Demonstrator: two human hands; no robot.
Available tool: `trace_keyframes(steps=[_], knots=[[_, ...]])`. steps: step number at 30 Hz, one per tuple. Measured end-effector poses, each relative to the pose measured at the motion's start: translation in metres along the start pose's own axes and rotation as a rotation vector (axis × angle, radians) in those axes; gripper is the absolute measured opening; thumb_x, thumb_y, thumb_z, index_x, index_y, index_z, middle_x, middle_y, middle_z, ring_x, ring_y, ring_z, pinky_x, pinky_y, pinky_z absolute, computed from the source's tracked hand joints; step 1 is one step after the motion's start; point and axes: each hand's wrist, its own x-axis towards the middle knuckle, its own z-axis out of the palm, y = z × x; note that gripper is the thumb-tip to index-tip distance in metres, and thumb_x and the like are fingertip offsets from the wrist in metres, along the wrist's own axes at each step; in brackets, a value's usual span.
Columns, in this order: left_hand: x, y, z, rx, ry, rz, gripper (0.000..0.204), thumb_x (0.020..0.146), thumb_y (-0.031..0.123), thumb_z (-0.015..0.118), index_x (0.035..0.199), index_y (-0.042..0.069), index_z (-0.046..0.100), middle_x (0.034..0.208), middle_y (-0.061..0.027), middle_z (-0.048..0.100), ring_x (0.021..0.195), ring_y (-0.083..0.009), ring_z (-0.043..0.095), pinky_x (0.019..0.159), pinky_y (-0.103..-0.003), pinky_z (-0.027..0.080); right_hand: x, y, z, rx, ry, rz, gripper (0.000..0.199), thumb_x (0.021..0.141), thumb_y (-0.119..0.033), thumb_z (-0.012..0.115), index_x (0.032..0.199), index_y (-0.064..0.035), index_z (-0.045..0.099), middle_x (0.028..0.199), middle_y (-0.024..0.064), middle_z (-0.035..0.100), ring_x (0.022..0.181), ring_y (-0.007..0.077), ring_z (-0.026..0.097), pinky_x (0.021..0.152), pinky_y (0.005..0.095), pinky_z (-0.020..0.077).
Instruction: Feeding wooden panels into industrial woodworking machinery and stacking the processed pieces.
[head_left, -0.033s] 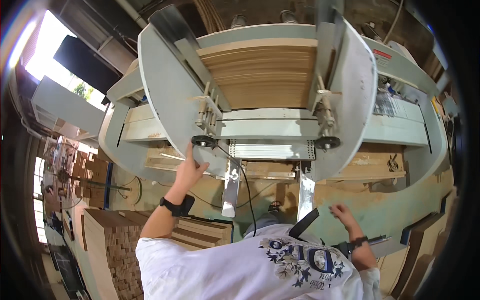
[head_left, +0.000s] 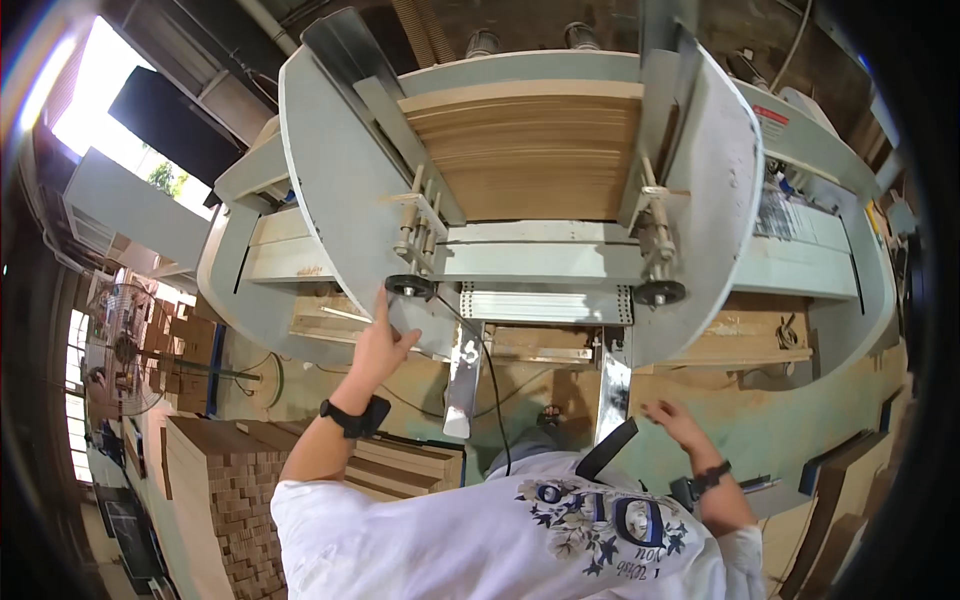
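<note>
My left hand reaches up to the left black handwheel on a large grey machine. Its index finger is stretched out, with the tip at the wheel's left rim, and the thumb stands apart. I see nothing held in it. My right hand hangs in the air to the right of a shiny metal rail, touching nothing, its fingers loosely bent and apart. Above the rollers, a stack of brown boards stands between two upright metal guides. The right black handwheel sits farther from my right hand.
Another metal rail juts toward me at the left, with a black cable hanging beside it. Stacked wooden strips stand at my lower left. More boards are at the right. A standing fan is far left.
My right hand has shifted slightly left and up, its fingers a little straighter. The left index finger stays at the handwheel. The view has moved slightly.
</note>
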Motion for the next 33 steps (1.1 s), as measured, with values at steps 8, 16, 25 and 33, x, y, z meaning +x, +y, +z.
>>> trace_keyframes(steps=[8,16,25,33], knots=[[-0.029,0.058,-0.022,-1.005,-0.511,-0.177,0.031,0.087,0.023,0.054,0.107,-0.001,0.054,0.069,-0.0066,0.061,0.063,-0.0156,0.061,0.057,-0.027,0.05,0.131,-0.182,0.202,-0.272,-0.659,-0.54,0.05,0.083,-0.018,0.06,0.126,-0.0045,0.038,0.119,0.0142,0.051,0.111,0.023,0.05,0.094,0.0321,0.0399],[0.032,0.194,-0.061,-2.053,-0.243,0.449,0.036,0.094,0.032,0.038,0.104,0.001,0.054,0.063,-0.0004,0.047,0.058,-0.0109,0.045,0.053,-0.023,0.038,0.03,-0.204,0.244,-0.5,-1.153,-0.379,0.051,0.086,-0.032,0.052,0.126,-0.0024,0.039,0.117,0.0175,0.052,0.106,0.0262,0.051,0.09,0.0346,0.0399],[-0.058,0.408,0.027,-1.295,0.109,0.802,0.024,0.091,0.021,0.047,0.086,-0.001,0.053,0.058,-0.0056,0.053,0.05,-0.011,0.05,0.048,-0.021,0.041,-0.15,-0.184,0.147,-0.666,-0.492,-0.844,0.046,0.09,-0.038,0.037,0.095,0.0047,0.054,0.087,0.0258,0.058,0.084,0.0355,0.057,0.074,0.0432,0.0428],[-0.202,0.539,0.23,-1.078,-1.091,0.646,0.019,0.089,0.022,0.047,0.084,0.004,0.053,0.061,-0.0061,0.057,0.053,-0.0109,0.054,0.049,-0.021,0.041,-0.259,-0.125,0.037,-0.304,-0.586,-0.785,0.044,0.096,-0.032,0.031,0.103,0.008,0.046,0.092,0.0196,0.055,0.09,0.0235,0.052,0.08,0.0352,0.0391]])
